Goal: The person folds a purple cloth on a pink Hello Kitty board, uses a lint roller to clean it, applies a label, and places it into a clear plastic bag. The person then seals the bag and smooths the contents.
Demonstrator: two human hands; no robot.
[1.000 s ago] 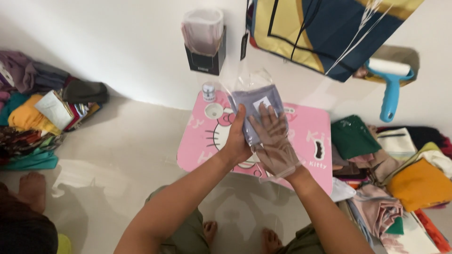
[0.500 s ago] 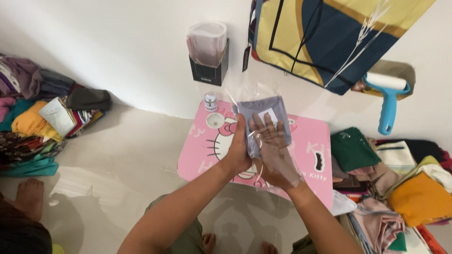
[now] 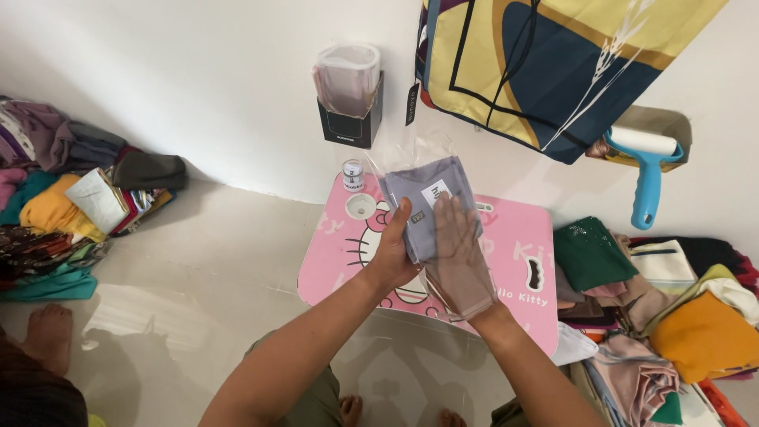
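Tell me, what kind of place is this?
Probably a home corner used for packing clothes: folded fabrics piled on the floor, a low pink table, a lint roller, and a grey cloth in a clear bag.

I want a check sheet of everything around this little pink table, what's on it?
Surface: small pink table with cartoon print, on a pale floor.
Job's things: folded grey cloth inside a clear plastic bag, held above the table.
Clutter: small jar and a white lid at the table's far left corner.
Grippers: left hand grips the cloth's left edge; right hand lies flat inside the bag against the cloth.
Cables: nothing seen.
Surroundings: piles of folded cloth left and right; blue lint roller; patterned fabric hanging on the wall; another person's foot.
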